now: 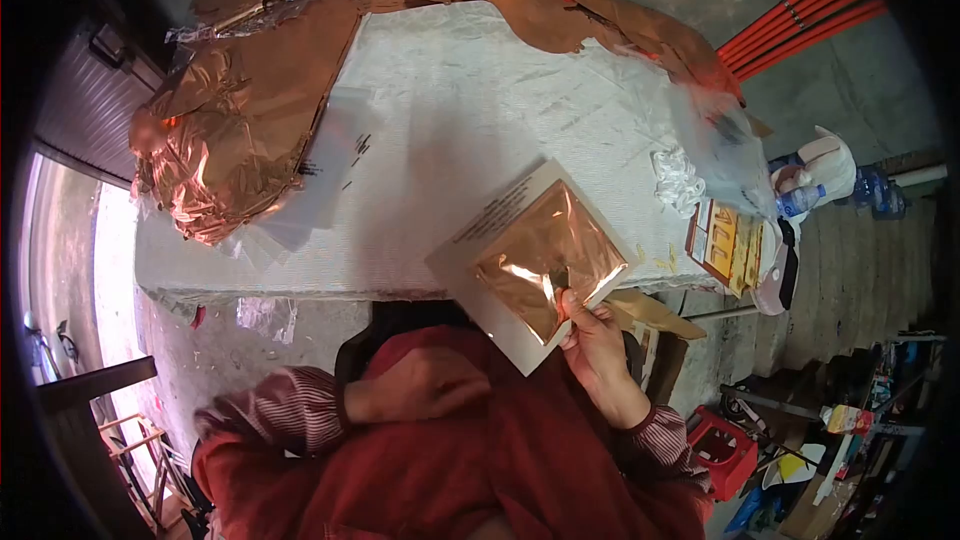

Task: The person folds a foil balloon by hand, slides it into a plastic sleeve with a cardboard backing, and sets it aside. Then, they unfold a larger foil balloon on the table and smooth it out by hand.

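Observation:
My right hand [598, 352] pinches the lower right side of a clear plastic bag with printed text. Inside the bag lies a shiny square copper-coloured foil sheet [545, 258], tilted like a diamond over the front edge of the table. Thumb and fingers press on the bag near its edge. My left hand [425, 383] hovers in front of my red apron, left of the bag; motion blurs its fingers, and I see nothing in it. On the white-covered table [420, 140], flat clear bags [330, 155] with print lie partly under a heap of copper-coloured foil [235, 130].
More copper-coloured sheets [540, 10] line the table's far edge. On the right lie clear plastic [715, 140], a crumpled white bundle [678, 180] and a yellow lettered box [728, 245]. A red stool [722, 450] stands on the floor at lower right; orange poles [800, 20] lean behind.

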Action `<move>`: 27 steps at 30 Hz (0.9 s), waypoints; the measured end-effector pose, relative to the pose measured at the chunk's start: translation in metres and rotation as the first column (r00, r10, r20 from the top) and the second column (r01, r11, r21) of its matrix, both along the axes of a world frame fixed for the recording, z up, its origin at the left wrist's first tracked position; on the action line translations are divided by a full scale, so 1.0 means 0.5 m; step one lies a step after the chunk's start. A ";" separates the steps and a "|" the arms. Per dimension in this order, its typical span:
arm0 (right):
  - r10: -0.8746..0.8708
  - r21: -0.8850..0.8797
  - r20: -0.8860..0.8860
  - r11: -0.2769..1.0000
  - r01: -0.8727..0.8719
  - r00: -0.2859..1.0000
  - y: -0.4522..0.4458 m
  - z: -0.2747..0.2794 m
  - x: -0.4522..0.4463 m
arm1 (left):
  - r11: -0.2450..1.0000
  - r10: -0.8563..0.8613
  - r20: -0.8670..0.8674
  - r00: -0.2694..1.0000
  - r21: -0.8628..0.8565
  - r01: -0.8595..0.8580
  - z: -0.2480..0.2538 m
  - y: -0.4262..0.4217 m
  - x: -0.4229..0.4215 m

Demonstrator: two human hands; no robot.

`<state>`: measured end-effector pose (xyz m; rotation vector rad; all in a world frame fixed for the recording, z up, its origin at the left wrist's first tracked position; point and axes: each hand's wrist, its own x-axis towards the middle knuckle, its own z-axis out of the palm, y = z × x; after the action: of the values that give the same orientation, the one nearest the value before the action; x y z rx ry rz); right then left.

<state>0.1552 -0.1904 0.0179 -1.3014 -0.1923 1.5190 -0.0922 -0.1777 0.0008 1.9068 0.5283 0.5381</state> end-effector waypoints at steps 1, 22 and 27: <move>-0.060 -0.005 -0.047 0.998 0.060 0.997 0.005 -0.001 -0.011 | 0.972 0.056 -0.073 0.996 -0.224 -0.071 -0.018 -0.011 -0.001; -0.019 0.047 0.021 0.999 0.018 1.000 -0.012 -0.018 -0.072 | 0.224 0.726 0.425 0.540 -0.890 0.398 -0.160 -0.011 0.179; -0.016 0.050 0.125 0.999 0.010 0.992 -0.010 -0.003 -0.048 | 0.841 0.419 0.307 0.854 -0.485 -0.239 -0.122 0.014 0.177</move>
<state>0.1310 -0.1956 0.0165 -1.3577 -0.2994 1.4137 -0.0039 -0.1709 -0.0601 1.2324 0.6521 0.9381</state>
